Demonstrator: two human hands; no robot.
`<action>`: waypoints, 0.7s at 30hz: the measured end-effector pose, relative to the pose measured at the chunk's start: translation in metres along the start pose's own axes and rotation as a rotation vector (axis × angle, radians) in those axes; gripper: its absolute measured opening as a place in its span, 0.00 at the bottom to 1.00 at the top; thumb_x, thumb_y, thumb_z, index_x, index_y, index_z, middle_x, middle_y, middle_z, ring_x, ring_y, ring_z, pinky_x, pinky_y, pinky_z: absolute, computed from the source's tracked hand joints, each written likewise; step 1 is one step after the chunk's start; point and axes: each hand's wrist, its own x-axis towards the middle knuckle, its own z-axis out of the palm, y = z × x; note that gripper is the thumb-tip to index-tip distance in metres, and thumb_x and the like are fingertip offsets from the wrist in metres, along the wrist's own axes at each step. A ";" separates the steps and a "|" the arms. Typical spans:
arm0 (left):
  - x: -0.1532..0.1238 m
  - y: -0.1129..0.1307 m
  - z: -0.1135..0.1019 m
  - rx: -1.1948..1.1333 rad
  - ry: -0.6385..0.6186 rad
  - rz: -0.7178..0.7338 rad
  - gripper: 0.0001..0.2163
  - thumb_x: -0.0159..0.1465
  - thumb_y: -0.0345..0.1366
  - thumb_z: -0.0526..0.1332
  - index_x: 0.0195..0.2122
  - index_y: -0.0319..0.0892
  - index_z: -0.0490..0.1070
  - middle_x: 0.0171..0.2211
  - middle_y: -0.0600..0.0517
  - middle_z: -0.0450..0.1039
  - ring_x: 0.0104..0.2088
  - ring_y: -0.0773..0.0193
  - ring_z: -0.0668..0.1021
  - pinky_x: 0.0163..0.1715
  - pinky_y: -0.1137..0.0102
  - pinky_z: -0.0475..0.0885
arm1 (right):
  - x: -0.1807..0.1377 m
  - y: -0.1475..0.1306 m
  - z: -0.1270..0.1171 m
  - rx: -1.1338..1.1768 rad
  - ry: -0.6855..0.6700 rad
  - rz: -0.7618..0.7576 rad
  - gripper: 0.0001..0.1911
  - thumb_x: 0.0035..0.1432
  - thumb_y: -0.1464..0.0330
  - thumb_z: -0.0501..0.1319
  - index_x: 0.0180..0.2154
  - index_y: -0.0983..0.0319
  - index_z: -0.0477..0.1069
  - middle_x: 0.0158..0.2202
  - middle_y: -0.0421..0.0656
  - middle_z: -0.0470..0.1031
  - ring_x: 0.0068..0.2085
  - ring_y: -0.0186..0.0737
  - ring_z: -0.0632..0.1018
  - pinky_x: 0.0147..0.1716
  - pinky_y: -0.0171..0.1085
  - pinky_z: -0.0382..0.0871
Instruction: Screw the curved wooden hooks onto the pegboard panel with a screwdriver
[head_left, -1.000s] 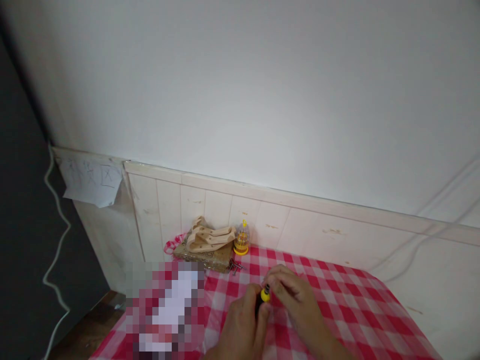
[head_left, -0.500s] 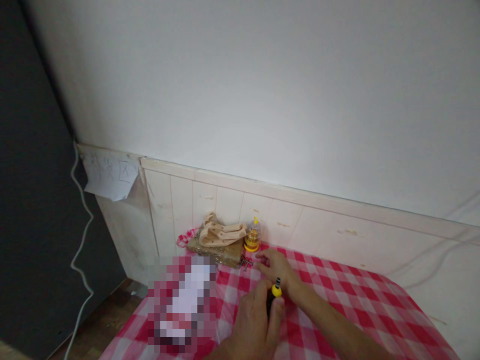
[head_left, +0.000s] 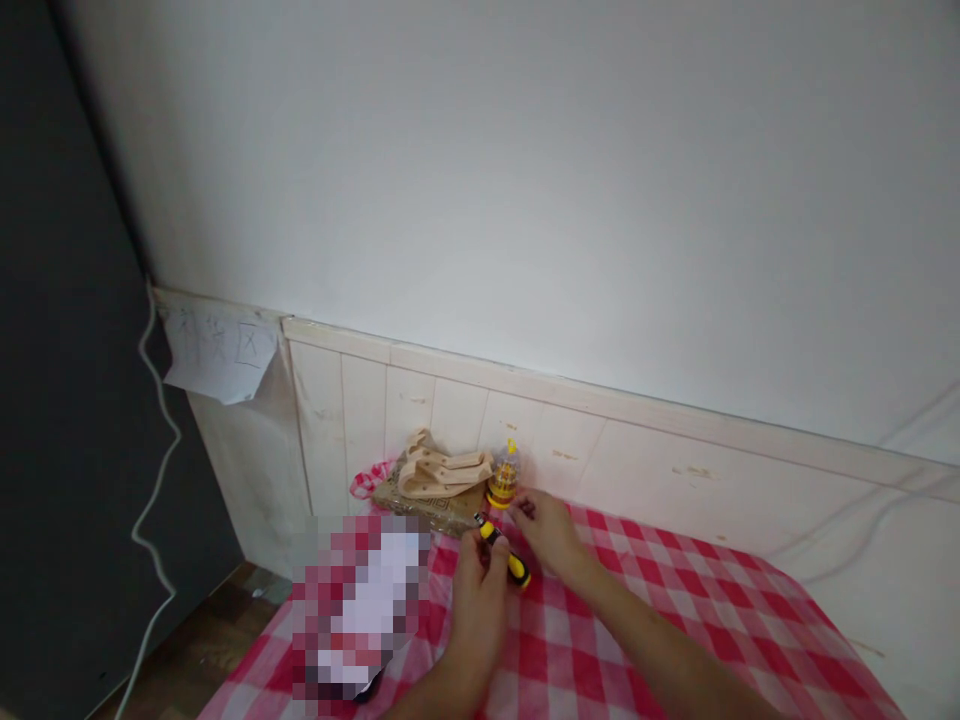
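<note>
My left hand (head_left: 478,595) is closed around a black and yellow screwdriver (head_left: 516,568), its metal socket end pointing up and to the left. Just right of it, my right hand (head_left: 553,538) has its fingers curled and pinched together; whatever lies between the fingertips is too small to make out. Those fingertips are beside the yellow base of a clear-domed screwdriver bit case (head_left: 503,480), which stands upright by the wall. Left of the case, curved wooden pieces (head_left: 444,475) rest on a brown, plastic-wrapped flat package (head_left: 424,514).
A red-and-white checked cloth (head_left: 630,620) covers the table, which meets a white panelled wall (head_left: 630,450). A blurred-out pale object (head_left: 379,590) lies at the left front. A white cable (head_left: 156,500) hangs by the dark panel, near a paper sheet (head_left: 217,352).
My left hand has moved forward and left, tilting the screwdriver from nearly upright to leaning left. My right hand has stayed near the case. The small screws by the package are now mostly hidden.
</note>
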 end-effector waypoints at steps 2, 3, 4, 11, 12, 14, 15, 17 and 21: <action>0.002 -0.004 0.001 -0.021 -0.022 -0.017 0.12 0.63 0.45 0.62 0.39 0.42 0.65 0.33 0.52 0.71 0.33 0.63 0.76 0.34 0.69 0.72 | 0.008 -0.001 -0.004 0.017 0.092 0.015 0.08 0.58 0.71 0.60 0.39 0.64 0.76 0.37 0.48 0.82 0.37 0.44 0.80 0.39 0.39 0.73; 0.001 -0.004 0.002 -0.009 -0.039 -0.012 0.11 0.63 0.42 0.62 0.40 0.42 0.65 0.33 0.52 0.71 0.33 0.63 0.76 0.34 0.69 0.72 | 0.012 -0.002 -0.006 0.026 0.127 0.019 0.10 0.58 0.69 0.61 0.42 0.64 0.75 0.41 0.50 0.81 0.39 0.45 0.81 0.40 0.40 0.73; 0.000 -0.004 0.003 0.019 -0.057 0.004 0.11 0.62 0.40 0.62 0.41 0.42 0.65 0.34 0.51 0.71 0.33 0.63 0.75 0.35 0.70 0.72 | 0.016 -0.003 -0.006 0.035 0.150 0.020 0.13 0.57 0.68 0.63 0.45 0.65 0.74 0.43 0.51 0.81 0.41 0.45 0.81 0.41 0.40 0.74; -0.017 0.010 0.005 0.311 -0.134 0.167 0.09 0.67 0.34 0.56 0.47 0.41 0.65 0.32 0.52 0.70 0.31 0.62 0.74 0.31 0.70 0.68 | 0.035 -0.012 0.002 0.078 0.177 -0.004 0.17 0.50 0.66 0.70 0.43 0.63 0.75 0.39 0.47 0.82 0.40 0.47 0.81 0.40 0.41 0.74; -0.018 0.012 0.003 0.359 -0.161 0.205 0.07 0.67 0.33 0.55 0.45 0.41 0.66 0.33 0.51 0.71 0.33 0.61 0.74 0.33 0.69 0.69 | 0.037 -0.012 0.003 0.082 0.178 -0.005 0.16 0.49 0.66 0.70 0.41 0.63 0.75 0.37 0.46 0.82 0.39 0.47 0.81 0.39 0.41 0.74; -0.020 0.015 0.001 0.480 -0.223 0.295 0.08 0.68 0.31 0.52 0.42 0.42 0.70 0.38 0.48 0.72 0.37 0.60 0.76 0.36 0.68 0.69 | 0.038 -0.011 0.002 0.093 0.180 -0.007 0.13 0.49 0.66 0.70 0.38 0.63 0.76 0.34 0.45 0.81 0.37 0.46 0.81 0.38 0.40 0.73; -0.020 0.016 -0.001 0.544 -0.251 0.333 0.10 0.68 0.30 0.51 0.42 0.42 0.72 0.39 0.47 0.72 0.38 0.59 0.76 0.38 0.67 0.69 | 0.039 -0.010 0.001 0.101 0.180 -0.009 0.12 0.49 0.66 0.70 0.37 0.63 0.76 0.33 0.44 0.81 0.36 0.46 0.80 0.37 0.40 0.73; -0.022 0.018 -0.003 0.665 -0.300 0.369 0.14 0.69 0.29 0.49 0.44 0.43 0.74 0.41 0.45 0.71 0.38 0.59 0.76 0.38 0.66 0.69 | 0.039 -0.008 -0.004 0.119 0.184 -0.011 0.12 0.50 0.65 0.70 0.36 0.63 0.76 0.33 0.45 0.82 0.35 0.46 0.80 0.37 0.40 0.73; -0.023 0.023 -0.004 0.910 -0.300 0.392 0.15 0.69 0.30 0.51 0.47 0.44 0.77 0.42 0.44 0.73 0.42 0.54 0.75 0.43 0.62 0.69 | 0.036 -0.001 -0.016 0.168 0.189 -0.007 0.13 0.51 0.63 0.68 0.38 0.63 0.76 0.35 0.47 0.83 0.35 0.46 0.81 0.37 0.41 0.74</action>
